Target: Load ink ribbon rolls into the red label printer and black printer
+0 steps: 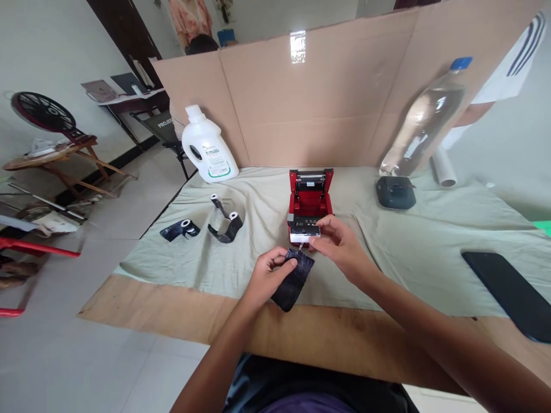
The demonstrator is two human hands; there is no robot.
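Observation:
In front of me stands a small red and black printer (310, 201) with its lid raised. At its front edge, my right hand (338, 244) pinches a small paper roll (305, 233), black outside with a white side showing. My left hand (273, 272) grips a black strip (293, 281) between thumb and fingers, just below the roll. Whether the strip joins the roll is hard to see. On the cloth to the left lie other partly unrolled black paper rolls (228, 229) and a further black roll with a loose tail (183, 228).
A white jug (210, 146) and a large clear bottle (424, 123) with a blue cap lean near the cardboard sheet (310, 103). A black device (395, 193) and a white tube (443, 167) sit at right. A phone (510, 292) lies by the table's front edge.

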